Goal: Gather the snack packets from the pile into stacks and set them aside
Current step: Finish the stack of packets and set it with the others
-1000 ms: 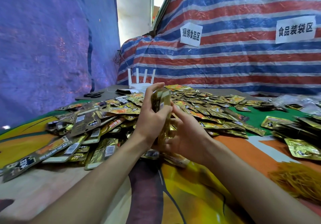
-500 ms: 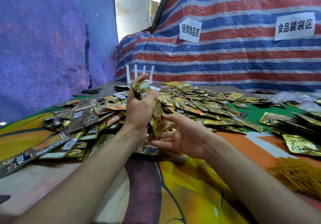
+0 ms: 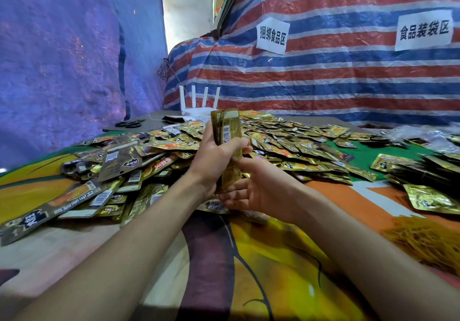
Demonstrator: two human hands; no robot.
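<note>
My left hand [image 3: 216, 157] grips an upright stack of gold snack packets [image 3: 227, 131] above the table's middle. Just below it, my right hand [image 3: 258, 191] lies palm up with its fingers spread under the bottom edge of the stack, touching the lowest packet. A wide pile of loose gold and brown snack packets [image 3: 293, 144] spreads across the table behind and to the left of both hands. Gathered dark stacks of packets [image 3: 423, 171] lie at the right.
The table carries a colourful printed cloth [image 3: 273, 271]. A white router [image 3: 199, 106] and black scissors [image 3: 130, 123] sit at the back left. A heap of yellow rubber bands [image 3: 428, 241] lies at the right front. Tarpaulin walls close the back and left.
My left hand turned the stack more upright and shifted it slightly right. My right hand let go of the stack a second ago and now stays open beneath it.
</note>
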